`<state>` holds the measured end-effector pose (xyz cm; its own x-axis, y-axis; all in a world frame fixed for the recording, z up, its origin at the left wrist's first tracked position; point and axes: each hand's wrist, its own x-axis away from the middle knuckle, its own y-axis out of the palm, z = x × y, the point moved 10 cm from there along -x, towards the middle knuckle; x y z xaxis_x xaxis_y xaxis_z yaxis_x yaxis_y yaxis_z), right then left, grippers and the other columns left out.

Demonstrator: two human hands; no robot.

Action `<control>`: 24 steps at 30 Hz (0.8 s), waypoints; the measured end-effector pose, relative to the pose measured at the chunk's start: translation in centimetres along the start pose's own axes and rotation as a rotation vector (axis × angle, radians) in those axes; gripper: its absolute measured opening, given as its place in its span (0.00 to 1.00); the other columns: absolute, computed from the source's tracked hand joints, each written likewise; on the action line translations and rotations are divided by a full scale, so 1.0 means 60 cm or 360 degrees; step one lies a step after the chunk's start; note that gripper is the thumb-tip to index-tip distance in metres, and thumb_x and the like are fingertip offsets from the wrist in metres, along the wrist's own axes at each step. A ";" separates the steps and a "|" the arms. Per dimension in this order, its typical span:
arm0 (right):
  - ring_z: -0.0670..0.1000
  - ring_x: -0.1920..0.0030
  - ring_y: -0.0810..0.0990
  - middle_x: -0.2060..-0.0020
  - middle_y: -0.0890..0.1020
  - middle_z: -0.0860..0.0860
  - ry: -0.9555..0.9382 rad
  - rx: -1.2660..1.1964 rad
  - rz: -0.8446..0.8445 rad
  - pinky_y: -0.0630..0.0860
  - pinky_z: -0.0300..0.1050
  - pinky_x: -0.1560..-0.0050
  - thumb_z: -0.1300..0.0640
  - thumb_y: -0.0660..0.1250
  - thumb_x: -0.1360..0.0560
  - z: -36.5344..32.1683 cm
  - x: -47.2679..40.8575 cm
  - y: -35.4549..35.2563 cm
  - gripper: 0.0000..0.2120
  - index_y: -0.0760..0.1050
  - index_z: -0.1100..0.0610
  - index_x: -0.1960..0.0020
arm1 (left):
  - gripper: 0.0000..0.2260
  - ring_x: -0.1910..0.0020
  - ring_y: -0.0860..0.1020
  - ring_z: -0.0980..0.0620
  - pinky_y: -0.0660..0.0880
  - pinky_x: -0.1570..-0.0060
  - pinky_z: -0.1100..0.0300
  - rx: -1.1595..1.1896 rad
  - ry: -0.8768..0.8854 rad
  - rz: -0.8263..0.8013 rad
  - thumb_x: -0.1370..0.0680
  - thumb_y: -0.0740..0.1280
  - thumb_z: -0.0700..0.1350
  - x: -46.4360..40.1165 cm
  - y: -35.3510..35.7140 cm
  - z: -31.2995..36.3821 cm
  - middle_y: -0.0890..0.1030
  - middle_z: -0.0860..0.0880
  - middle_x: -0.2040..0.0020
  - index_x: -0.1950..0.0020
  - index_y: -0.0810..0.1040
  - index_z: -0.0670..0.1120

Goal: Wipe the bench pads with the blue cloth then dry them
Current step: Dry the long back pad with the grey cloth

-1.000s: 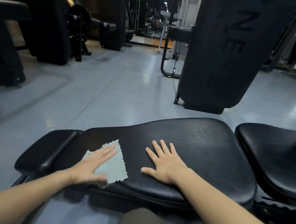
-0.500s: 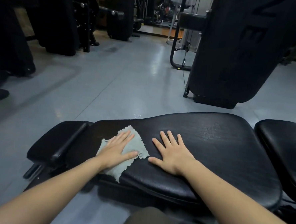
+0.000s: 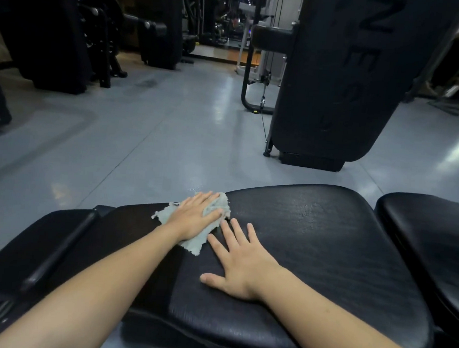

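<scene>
Wipe phase underway: left hand (image 3: 196,218) flat, fingers straight, pressing blue cloth (image 3: 192,229) at main bench pad's (image 3: 326,249) far edge, right hand (image 3: 242,260) spread flat beside; right-side pad (image 3: 428,239), drying not yet done.

Glossy grey floor (image 3: 150,131); dark weight machines (image 3: 336,81) behind; dim gym, light streaks on floor.
</scene>
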<state>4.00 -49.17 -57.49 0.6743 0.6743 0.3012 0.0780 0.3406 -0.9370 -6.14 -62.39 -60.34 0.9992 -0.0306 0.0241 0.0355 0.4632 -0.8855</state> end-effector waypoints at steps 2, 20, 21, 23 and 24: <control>0.60 0.22 0.31 0.21 0.35 0.60 -0.0017 -0.0003 0.0012 0.35 0.66 0.24 0.26 0.41 0.24 -0.002 0.000 0.000 0.43 0.37 0.51 0.18 | 0.31 0.23 0.61 0.50 0.55 0.25 0.52 0.0028 -0.0096 0.0004 0.23 0.49 0.72 -0.027 -0.007 -0.003 0.65 0.55 0.23 0.22 0.59 0.63; 0.58 0.21 0.30 0.20 0.35 0.58 0.0014 -0.0067 0.0051 0.34 0.63 0.24 0.26 0.41 0.24 0.000 -0.004 0.001 0.41 0.38 0.47 0.18 | 0.35 0.27 0.69 0.50 0.63 0.30 0.50 0.0036 -0.0426 0.0043 0.26 0.47 0.76 0.013 -0.054 -0.200 0.73 0.55 0.27 0.28 0.71 0.59; 0.58 0.21 0.30 0.20 0.35 0.58 0.0018 -0.0067 0.0054 0.34 0.64 0.24 0.26 0.41 0.24 0.000 -0.004 0.001 0.41 0.38 0.47 0.18 | 0.35 0.27 0.68 0.50 0.62 0.29 0.49 0.0014 -0.0441 0.0057 0.26 0.47 0.76 0.020 -0.057 -0.217 0.72 0.55 0.27 0.27 0.70 0.58; 0.59 0.21 0.31 0.20 0.36 0.58 0.0023 -0.0066 0.0062 0.35 0.64 0.24 0.26 0.41 0.24 0.001 -0.004 0.002 0.42 0.38 0.47 0.18 | 0.33 0.26 0.67 0.50 0.60 0.28 0.48 -0.0006 -0.0469 0.0067 0.23 0.49 0.73 0.036 -0.064 -0.248 0.71 0.54 0.26 0.26 0.68 0.57; 0.59 0.21 0.31 0.20 0.36 0.58 0.0027 -0.0067 0.0069 0.35 0.64 0.24 0.25 0.41 0.24 0.001 -0.004 0.003 0.42 0.38 0.47 0.18 | 0.32 0.26 0.66 0.49 0.60 0.29 0.48 0.0004 -0.0475 0.0068 0.23 0.50 0.72 0.044 -0.065 -0.259 0.71 0.54 0.26 0.25 0.67 0.56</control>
<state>3.78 -49.24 -57.70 0.6900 0.6765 0.2576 0.0790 0.2834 -0.9557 -3.87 -78.07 -64.03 0.9603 0.2506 0.1228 -0.0067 0.4607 -0.8875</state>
